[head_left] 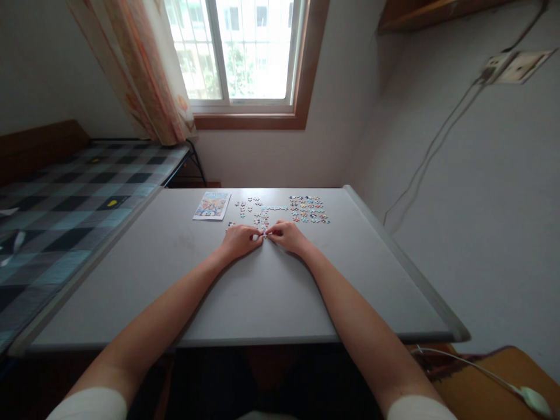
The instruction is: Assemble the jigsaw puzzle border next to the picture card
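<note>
My left hand and my right hand meet near the middle of the table, their fingertips closed on a small jigsaw piece between them. That piece sits at the lower end of a joined strip of puzzle pieces. From the strip's top, a joined row runs to the right, so the two form a corner. Loose pieces are scattered to the left of the corner, some partly hidden behind my left hand. A larger group of loose pieces lies in rows beyond my right hand.
A printed picture card lies at the table's back left. The grey-white table has raised side edges. Left of it stands a bed with a checked cover. A cable hangs on the right wall; a stool stands at lower right.
</note>
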The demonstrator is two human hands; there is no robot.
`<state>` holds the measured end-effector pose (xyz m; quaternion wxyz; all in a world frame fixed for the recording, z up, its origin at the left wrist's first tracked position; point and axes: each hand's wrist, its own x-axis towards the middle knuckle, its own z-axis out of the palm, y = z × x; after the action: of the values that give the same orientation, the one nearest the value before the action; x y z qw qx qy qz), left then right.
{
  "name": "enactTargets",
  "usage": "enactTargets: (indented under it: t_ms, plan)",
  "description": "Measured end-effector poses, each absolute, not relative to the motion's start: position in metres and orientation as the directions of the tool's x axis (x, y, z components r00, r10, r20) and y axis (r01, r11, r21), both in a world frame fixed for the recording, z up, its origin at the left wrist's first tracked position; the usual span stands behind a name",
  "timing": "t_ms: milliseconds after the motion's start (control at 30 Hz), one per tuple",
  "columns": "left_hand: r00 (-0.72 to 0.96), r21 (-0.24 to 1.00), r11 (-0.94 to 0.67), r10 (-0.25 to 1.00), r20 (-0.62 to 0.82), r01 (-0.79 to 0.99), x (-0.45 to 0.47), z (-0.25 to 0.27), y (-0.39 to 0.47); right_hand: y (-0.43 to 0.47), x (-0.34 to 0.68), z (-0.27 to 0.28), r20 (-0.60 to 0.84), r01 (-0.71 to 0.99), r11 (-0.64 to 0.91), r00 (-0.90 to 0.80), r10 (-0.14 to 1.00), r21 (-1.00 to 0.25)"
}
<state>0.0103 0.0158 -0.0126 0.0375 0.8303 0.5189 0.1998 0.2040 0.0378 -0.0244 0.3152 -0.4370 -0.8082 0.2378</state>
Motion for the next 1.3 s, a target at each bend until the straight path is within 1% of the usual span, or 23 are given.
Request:
enactTargets:
  t_ms: [133,367,800,900,1100,1300]
  plan:
    - [0.373,0.255,-0.440,0.887,0.272,0.861,0.0105,-0.0121,0.0156,0.0382,0.2037,-0.0249,0.297,0.562,0.505,-0.423,0.856,-0.655]
    - [0.331,0.279,-0.398,0.908,0.257,0.874,0.0113,-0.0113,0.0149,0.0384,0.2049,-0.0268,0.330,0.551,0.534,-0.431,0.840,-0.641]
    - [0.322,0.297,-0.388,0.914,0.248,0.873,0.0114,-0.0121,0.0161,0.0383,0.2029,-0.0261,0.289,0.598,0.515,-0.436,0.852,-0.615]
    - [0.319,0.299,-0.384,0.916,0.244,0.874,0.0112,-0.0116,0.0157,0.0373,0.2024,-0.0258,0.305,0.585,0.516,-0.425,0.852,-0.626]
    - [0.328,0.286,-0.401,0.905,0.271,0.870,0.0110,-0.0147,0.0170,0.0360,0.2009,-0.0260,0.310,0.530,0.440,-0.320,0.895,-0.725]
    - [0.392,0.273,-0.462,0.878,0.274,0.844,0.0096,-0.0161,0.0172,0.0352,0.2000,-0.0259,0.325,0.542,0.441,-0.301,0.896,-0.715]
